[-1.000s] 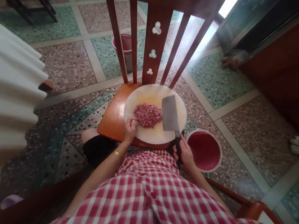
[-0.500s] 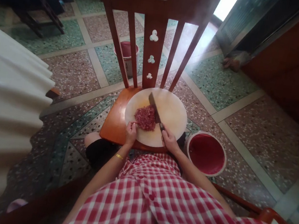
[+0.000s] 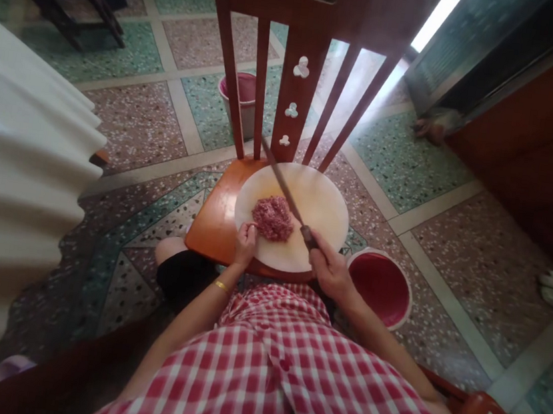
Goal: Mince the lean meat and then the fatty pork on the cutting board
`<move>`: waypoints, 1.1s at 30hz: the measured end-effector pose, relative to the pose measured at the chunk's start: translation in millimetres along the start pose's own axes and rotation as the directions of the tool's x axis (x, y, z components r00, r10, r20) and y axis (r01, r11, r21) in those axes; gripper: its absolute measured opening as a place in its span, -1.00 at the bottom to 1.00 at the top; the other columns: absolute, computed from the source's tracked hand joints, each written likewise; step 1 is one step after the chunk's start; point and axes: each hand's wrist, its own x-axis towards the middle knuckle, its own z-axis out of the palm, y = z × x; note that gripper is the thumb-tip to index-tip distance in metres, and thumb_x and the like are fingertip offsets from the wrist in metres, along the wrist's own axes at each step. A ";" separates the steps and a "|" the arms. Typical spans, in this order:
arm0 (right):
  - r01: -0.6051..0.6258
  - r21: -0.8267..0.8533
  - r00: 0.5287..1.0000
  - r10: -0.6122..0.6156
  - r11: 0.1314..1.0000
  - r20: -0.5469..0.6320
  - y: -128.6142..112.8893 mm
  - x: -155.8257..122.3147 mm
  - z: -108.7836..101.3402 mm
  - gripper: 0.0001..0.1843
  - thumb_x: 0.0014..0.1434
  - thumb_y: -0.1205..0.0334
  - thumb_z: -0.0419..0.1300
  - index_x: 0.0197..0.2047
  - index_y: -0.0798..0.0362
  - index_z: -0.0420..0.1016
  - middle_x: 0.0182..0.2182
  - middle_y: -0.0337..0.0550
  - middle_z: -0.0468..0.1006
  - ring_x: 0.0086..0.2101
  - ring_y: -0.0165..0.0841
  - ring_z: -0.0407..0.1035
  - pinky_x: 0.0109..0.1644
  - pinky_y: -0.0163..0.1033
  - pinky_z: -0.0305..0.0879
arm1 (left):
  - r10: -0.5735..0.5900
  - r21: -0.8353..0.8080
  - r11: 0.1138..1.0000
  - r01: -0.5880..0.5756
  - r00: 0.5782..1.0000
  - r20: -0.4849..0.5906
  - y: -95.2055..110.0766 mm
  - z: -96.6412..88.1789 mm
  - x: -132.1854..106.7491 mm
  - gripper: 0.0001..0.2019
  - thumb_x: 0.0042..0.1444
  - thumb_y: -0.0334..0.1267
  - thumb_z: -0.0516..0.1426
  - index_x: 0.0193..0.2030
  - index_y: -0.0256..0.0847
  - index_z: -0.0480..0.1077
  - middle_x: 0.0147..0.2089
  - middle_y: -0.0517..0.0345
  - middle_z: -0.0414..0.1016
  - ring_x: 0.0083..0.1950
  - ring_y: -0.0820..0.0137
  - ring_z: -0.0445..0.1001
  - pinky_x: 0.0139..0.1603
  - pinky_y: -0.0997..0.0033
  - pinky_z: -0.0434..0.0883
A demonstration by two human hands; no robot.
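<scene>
A round pale cutting board (image 3: pixel 325 203) lies on the orange-brown seat of a wooden chair (image 3: pixel 212 216), whose slatted back rises just beyond the board. Speckled terrazzo floor (image 3: pixel 135 122) in green and pink panels spreads all around. A red basin (image 3: pixel 380 287) stands on the floor just right of the board, a pink bucket (image 3: pixel 246 96) well beyond it, and a white cloth (image 3: pixel 11 188) hangs far to its left.

Half a second ago the cleaver (image 3: pixel 283 184) was down at the meat's right edge. Now it is lifted, edge-on, its tip up by the chair slats. The right hand (image 3: pixel 332 271) is closed around its handle at the board's near right rim. The left hand (image 3: pixel 246 243) has kept its place at the near left rim, fingers curled, knuckles beside the meat.

The minced meat (image 3: pixel 272 218) is a low, pink-red, finely chopped mound left of the board's centre.
</scene>
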 end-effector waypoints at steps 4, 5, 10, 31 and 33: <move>0.020 0.015 0.997 -0.019 1.000 -0.076 11.4 2.9 14.7 -0.45 0.24 0.17 -0.08 0.29 0.08 0.05 -0.17 -0.07 0.53 -0.24 -0.32 0.43 -0.11 -0.18 0.37 | 0.000 0.002 1.000 0.000 1.000 -0.010 -3.6 -0.2 0.4 -0.81 0.17 -0.21 -0.08 -0.25 -0.22 0.29 -0.57 0.31 0.13 -0.56 0.54 0.13 -0.52 0.56 0.15; -0.020 -0.013 0.998 0.020 1.000 -0.054 18.8 4.3 21.3 -0.46 0.24 0.17 -0.08 0.27 0.09 0.08 -0.15 -0.05 0.52 -0.19 -0.30 0.42 -0.09 -0.16 0.36 | 0.010 0.015 1.000 -0.009 1.000 -0.017 -3.9 -0.7 0.6 -0.81 0.17 -0.21 -0.08 -0.26 -0.23 0.30 -0.56 0.30 0.15 -0.55 0.54 0.15 -0.50 0.55 0.17; -0.166 -0.125 0.978 0.180 0.978 0.103 22.5 10.6 22.6 -0.52 0.24 0.17 -0.09 0.20 0.03 0.23 -0.13 -0.07 0.52 -0.09 -0.23 0.38 -0.02 -0.11 0.30 | 0.081 0.097 0.992 -0.076 0.996 -0.049 -3.4 -2.9 1.5 -0.82 0.15 -0.24 -0.05 -0.28 -0.23 0.33 -0.47 0.23 0.26 -0.45 0.51 0.24 -0.38 0.52 0.24; -0.150 -0.075 0.980 0.158 0.986 0.120 18.0 0.4 30.6 -0.51 0.23 0.17 -0.09 0.22 0.02 0.19 0.01 -0.10 0.44 0.02 -0.26 0.31 0.09 -0.12 0.23 | 0.042 -0.065 0.997 -0.047 0.996 -0.074 -6.9 -2.2 0.6 -0.83 0.16 -0.21 -0.04 -0.28 -0.23 0.31 -0.59 0.31 0.15 -0.58 0.55 0.15 -0.55 0.56 0.15; -0.188 -0.092 0.968 0.200 0.978 0.150 18.4 0.5 28.4 -0.53 0.23 0.16 -0.08 0.19 0.00 0.25 0.02 -0.13 0.44 0.03 -0.26 0.29 0.11 -0.11 0.20 | 0.046 -0.063 0.997 -0.051 0.996 -0.077 -6.2 -2.4 0.9 -0.83 0.15 -0.21 -0.03 -0.29 -0.23 0.31 -0.60 0.31 0.15 -0.58 0.54 0.15 -0.55 0.55 0.15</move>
